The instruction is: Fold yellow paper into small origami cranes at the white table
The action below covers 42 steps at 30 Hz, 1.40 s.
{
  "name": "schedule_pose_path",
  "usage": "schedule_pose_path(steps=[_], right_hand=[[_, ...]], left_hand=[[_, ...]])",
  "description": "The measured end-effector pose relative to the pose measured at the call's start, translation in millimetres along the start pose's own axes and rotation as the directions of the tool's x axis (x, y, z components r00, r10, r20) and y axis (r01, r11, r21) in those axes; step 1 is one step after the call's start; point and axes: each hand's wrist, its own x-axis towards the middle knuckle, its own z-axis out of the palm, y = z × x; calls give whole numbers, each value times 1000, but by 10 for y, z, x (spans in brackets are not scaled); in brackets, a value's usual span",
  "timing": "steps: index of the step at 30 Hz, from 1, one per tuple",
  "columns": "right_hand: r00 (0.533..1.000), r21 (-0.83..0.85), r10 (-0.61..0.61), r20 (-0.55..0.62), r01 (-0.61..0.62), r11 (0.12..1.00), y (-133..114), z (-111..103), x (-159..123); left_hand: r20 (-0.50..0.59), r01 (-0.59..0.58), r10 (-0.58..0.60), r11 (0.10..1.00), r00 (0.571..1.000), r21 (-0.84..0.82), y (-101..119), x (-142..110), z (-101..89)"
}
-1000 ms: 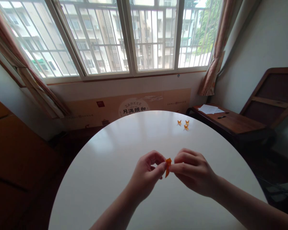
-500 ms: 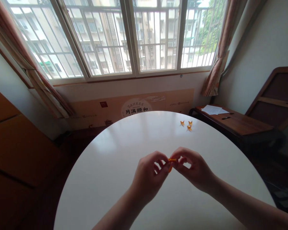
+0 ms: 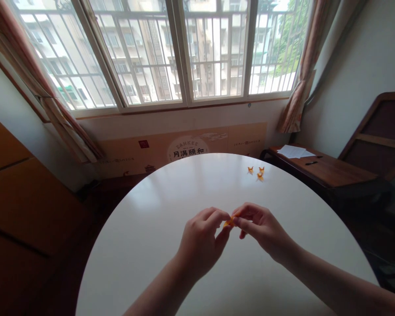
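Note:
Above the white table, a small piece of folded orange paper [image 3: 228, 222] sits between my two hands. My left hand [image 3: 202, 239] has its thumb and forefinger at the paper's left side, closed on it. On the other side, my right hand [image 3: 261, 226] pinches the paper between thumb and fingertips. The fingers cover part of the folds. Farther back on the table stand three small orange origami birds: a left one [image 3: 250, 170], a right one [image 3: 261, 170] and a nearer one [image 3: 260, 177].
The round white table [image 3: 145, 263] fills the middle. To the right is a wooden side table [image 3: 342, 171] with white papers [image 3: 295, 151] and a dark pen [image 3: 311, 163]. A printed cardboard panel [image 3: 217, 136] stands below the barred window, and an orange-brown cabinet [image 3: 16, 193] is at the left.
The folded paper has been turned, and a wider part now shows toward my left hand. My right fingers have shifted their hold, and my left thumb has moved slightly left.

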Motion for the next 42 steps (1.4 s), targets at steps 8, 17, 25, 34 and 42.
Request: schedule_pose_path(steps=[8, 17, 25, 34, 42], right_hand=[[998, 39, 65, -21, -64, 997, 11, 25, -17], [998, -97, -51, -29, 48, 994, 33, 8, -12], [999, 64, -37, 36, 35, 997, 10, 7, 10], [999, 139, 7, 45, -13, 990, -15, 8, 2], [999, 182, -7, 39, 0, 983, -18, 6, -2]], left_hand=[[-14, -41, 42, 994, 999, 105, 14, 6, -11], [-81, 194, -218, 952, 973, -235, -28, 27, 44], [180, 446, -469, 553, 865, -704, -14, 80, 86], [138, 410, -473, 541, 870, -734, 5, 74, 80], [120, 394, -438, 614, 891, -684, 21, 59, 79]])
